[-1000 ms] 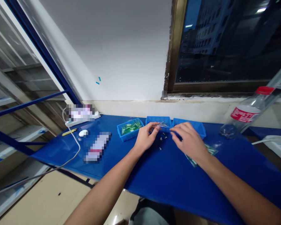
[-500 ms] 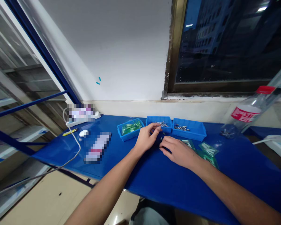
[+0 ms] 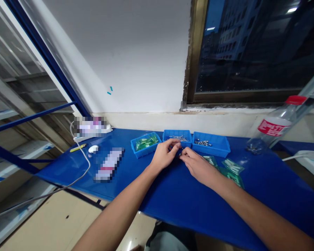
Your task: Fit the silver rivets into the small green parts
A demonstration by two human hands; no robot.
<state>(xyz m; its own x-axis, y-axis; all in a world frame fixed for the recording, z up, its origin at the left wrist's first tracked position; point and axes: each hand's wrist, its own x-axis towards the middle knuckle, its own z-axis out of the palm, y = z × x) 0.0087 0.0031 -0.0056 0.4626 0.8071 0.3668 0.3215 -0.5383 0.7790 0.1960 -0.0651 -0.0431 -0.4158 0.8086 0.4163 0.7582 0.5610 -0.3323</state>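
Observation:
My left hand [image 3: 165, 152] is just in front of the middle blue bin [image 3: 170, 132], its thumb and fingers pinched together; what lies between them is too small to make out. Close on its right, my right hand [image 3: 195, 162] has its fingers curled and pressed together, the tips near those of the left. Whatever it grips is hidden. Thin silvery screws or pins [image 3: 180, 138] lie in the middle bin. Thicker short bolts [image 3: 202, 142] are in the right blue bin [image 3: 219, 148].
The left blue bin [image 3: 140, 153] holds green-tinted packets [image 3: 146, 142]. Several clear bags of small parts [image 3: 232, 166] lie right of my right hand. A plastic bottle with a red cap [image 3: 276, 125] stands at the right. A yellow cutter [image 3: 77, 147] and a cable [image 3: 87, 164] are at the left.
My right hand has moved slightly up toward the left hand, and its fingers have drawn closer together. My left hand has stayed in nearly the same place.

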